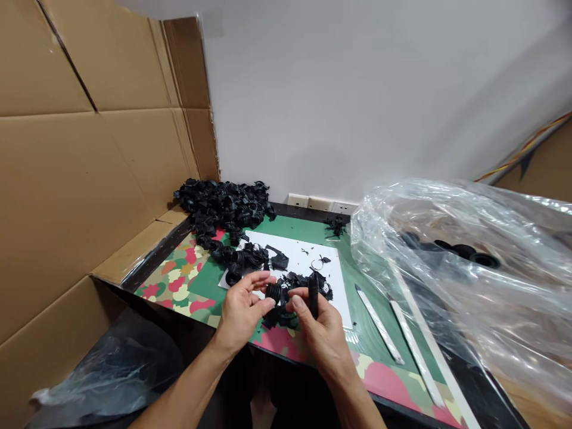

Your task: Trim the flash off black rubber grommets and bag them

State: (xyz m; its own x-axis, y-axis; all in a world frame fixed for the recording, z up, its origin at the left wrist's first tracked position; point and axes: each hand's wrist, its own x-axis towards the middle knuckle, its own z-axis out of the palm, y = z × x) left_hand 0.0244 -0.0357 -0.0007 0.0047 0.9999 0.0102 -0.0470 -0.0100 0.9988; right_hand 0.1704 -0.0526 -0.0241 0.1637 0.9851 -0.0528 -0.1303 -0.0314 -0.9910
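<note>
My left hand (pixel 243 307) pinches a small black ribbed rubber part (pixel 273 292) between thumb and fingers, just above the table's near edge. My right hand (pixel 319 325) is closed around a dark, upright tool-like object (pixel 313 293), with its thumb close to the rubber part. Under both hands lie black rubber scraps (pixel 292 281) on a white sheet (pixel 308 253). A big heap of the same black rubber parts (pixel 226 208) fills the table's far left corner and trails down toward the sheet.
The table carries a camouflage-pattern cover (pixel 183 274). Cardboard walls (pixel 80 155) stand at the left. A large clear plastic bag (pixel 465 262) with black parts inside fills the right. Two white strips (pixel 379 325) lie beside it. A dark bag (pixel 111 369) hangs below left.
</note>
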